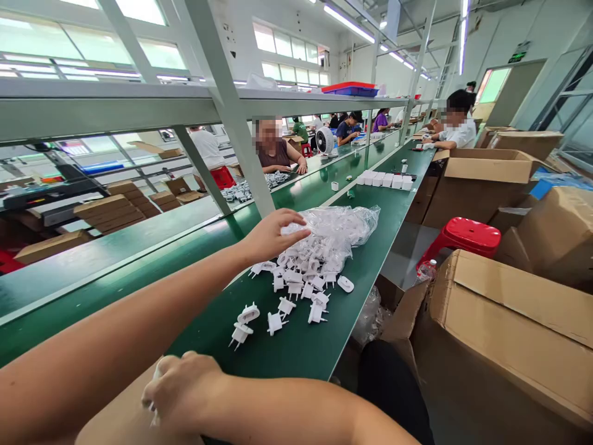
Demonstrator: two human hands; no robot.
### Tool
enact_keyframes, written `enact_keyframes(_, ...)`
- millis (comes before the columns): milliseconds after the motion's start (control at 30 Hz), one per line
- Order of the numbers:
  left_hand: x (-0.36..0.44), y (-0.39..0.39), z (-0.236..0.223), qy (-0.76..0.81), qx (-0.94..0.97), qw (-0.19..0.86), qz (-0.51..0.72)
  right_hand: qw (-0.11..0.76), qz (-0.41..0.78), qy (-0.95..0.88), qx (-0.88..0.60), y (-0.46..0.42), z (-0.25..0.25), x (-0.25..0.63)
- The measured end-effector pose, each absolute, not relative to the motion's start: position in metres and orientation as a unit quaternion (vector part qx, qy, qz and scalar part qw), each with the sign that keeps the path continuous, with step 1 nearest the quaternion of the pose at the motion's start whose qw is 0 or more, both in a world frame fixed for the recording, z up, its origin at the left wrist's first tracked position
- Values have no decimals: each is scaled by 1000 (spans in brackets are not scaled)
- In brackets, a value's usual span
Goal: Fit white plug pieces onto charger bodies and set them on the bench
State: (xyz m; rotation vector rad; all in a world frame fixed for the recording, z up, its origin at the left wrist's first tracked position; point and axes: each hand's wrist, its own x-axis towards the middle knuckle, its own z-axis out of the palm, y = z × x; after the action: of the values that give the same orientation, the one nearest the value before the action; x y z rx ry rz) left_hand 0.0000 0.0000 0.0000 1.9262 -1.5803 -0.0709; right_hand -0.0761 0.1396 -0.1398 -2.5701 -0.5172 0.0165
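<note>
At frame centre, the left hand point(271, 238) reaches half-open, empty, over small white plastic plug parts point(296, 284) on the green worktop point(296, 346); lower left, the right hand point(183, 389) is fisted around one white piece.

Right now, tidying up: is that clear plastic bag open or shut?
Open: white plug parts spill from the clear plastic bag onto the green bench.

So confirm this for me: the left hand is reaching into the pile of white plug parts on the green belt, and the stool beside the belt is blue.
One detail is wrong: the stool is red, not blue, as the head view shows. The rest holds: the left hand reaches to the pile of white plug parts on the green belt.
</note>
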Motion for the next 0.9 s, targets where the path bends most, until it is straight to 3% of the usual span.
enact_keyframes(467, 120, 106, -52, -417, 880, 213, 77, 276, 18, -186, -943, 135, -134, -84)
enact_keyframes(733, 155, 109, -67, -344, 932, 110, 26, 268, 13, -187, -945, 139, -133, -87)
enact_keyframes(900, 182, 89, -88, -321, 940, 111, -21, 319, 6, -163, -934, 142, -133, -92)
